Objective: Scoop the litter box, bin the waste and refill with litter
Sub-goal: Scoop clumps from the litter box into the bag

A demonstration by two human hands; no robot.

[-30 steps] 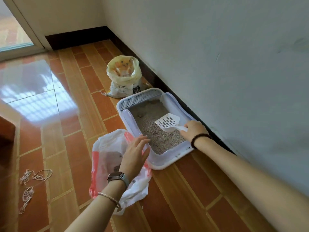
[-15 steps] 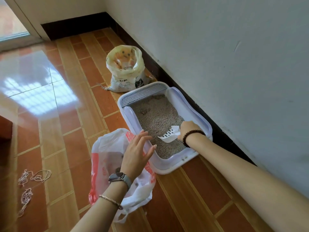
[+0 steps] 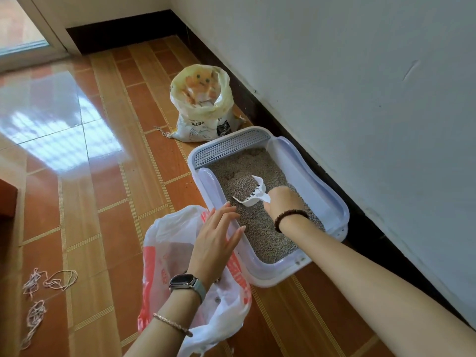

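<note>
Mid-scoop. Right hand (image 3: 282, 202) fingers clamped on scoop (image 3: 251, 194) handle, scoop dug into the litter in the middle of the litter box (image 3: 333, 202), which sits on the floor by the wall. Left hand (image 3: 216, 238) fingers straight and spread, at the box's near rim above the plastic bag (image 3: 164, 235). Binning this load and refilling from the litter sack (image 3: 203, 104) look not yet done.

- One view only, head-worn, looking forward and steeply down on the floor (image 3: 108, 215).
- It faces along the wall (image 3: 360, 99), which runs up the right side to the room's far corner.
- Close in: both forearms enter from the bottom edge, with the left hand (image 3: 213, 243) and the right hand (image 3: 280, 202), gripping the scoop (image 3: 251, 195), mid-frame at the litter box (image 3: 327, 194).
- Wide-angle, so floor and wall both fit.
</note>
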